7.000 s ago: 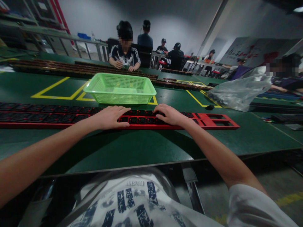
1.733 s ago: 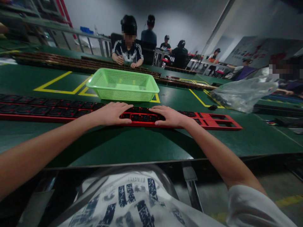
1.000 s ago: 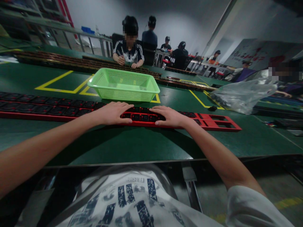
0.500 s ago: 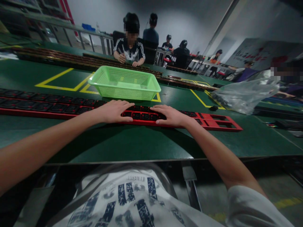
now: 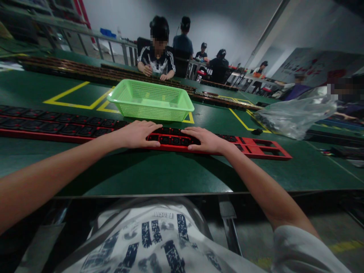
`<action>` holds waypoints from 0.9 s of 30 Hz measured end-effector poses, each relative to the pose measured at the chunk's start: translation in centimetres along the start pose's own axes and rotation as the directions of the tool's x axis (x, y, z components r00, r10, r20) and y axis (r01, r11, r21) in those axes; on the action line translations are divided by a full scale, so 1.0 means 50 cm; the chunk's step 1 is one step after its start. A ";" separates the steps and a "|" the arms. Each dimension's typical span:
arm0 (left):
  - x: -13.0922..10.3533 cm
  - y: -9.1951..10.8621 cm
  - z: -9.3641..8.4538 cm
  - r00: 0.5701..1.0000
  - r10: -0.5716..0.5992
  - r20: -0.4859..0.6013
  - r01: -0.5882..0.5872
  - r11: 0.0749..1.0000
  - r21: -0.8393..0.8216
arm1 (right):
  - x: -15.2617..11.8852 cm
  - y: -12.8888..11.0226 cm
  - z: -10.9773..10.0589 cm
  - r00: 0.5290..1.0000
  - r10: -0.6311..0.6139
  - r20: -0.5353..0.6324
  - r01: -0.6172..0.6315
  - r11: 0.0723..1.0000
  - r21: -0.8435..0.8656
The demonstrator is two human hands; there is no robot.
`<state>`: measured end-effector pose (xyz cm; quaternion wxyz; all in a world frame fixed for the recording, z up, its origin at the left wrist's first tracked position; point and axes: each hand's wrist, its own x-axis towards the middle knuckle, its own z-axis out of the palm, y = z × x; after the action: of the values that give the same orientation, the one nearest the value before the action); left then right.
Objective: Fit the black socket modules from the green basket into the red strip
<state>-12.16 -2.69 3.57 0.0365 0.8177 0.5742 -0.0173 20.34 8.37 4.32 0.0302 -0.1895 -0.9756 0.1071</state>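
Observation:
Two long red strips [image 5: 257, 149] lie side by side across the green table, fitted with rows of black socket-like parts [image 5: 176, 140]. My left hand [image 5: 139, 134] rests on the strips left of the middle, thumb and fingers apart. My right hand [image 5: 204, 140] lies on them a little farther right, also spread. Between the two hands several black parts show. Neither hand is wrapped round anything. A light green mesh basket [image 5: 153, 113] stands just beyond the hands.
Behind the basket, long brownish strips [image 5: 85, 72] run across the table [image 5: 159, 174]. A clear plastic bag [image 5: 295, 115] lies at the right, with a small black piece [image 5: 257, 131] near it. Across the table sits a person [image 5: 157, 57]; other people are farther back.

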 end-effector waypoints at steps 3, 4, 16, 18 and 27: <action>0.000 0.000 0.000 1.000 0.004 -0.001 -0.004 1.000 0.000 | 0.000 0.001 0.000 1.000 -0.002 -0.004 0.002 1.000 -0.003; 0.000 0.000 0.000 1.000 0.005 0.000 -0.005 1.000 0.001 | 0.000 0.002 0.001 1.000 -0.003 -0.006 0.003 1.000 -0.003; 0.003 -0.005 0.006 1.000 0.008 -0.012 -0.008 1.000 -0.011 | -0.003 0.005 0.003 0.999 -0.014 -0.031 0.016 0.999 0.038; 0.003 -0.005 0.007 1.000 0.007 -0.013 -0.007 1.000 -0.010 | -0.002 0.006 0.002 1.000 -0.011 -0.017 0.012 1.000 0.027; 0.002 -0.005 0.008 1.000 0.011 -0.019 -0.011 1.000 -0.016 | -0.003 -0.003 -0.002 1.000 0.014 -0.008 -0.014 1.000 0.003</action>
<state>-12.34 -2.52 3.18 0.0379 0.8207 0.5701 -0.0046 20.42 8.22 4.44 0.0336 -0.1966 -0.9740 0.1079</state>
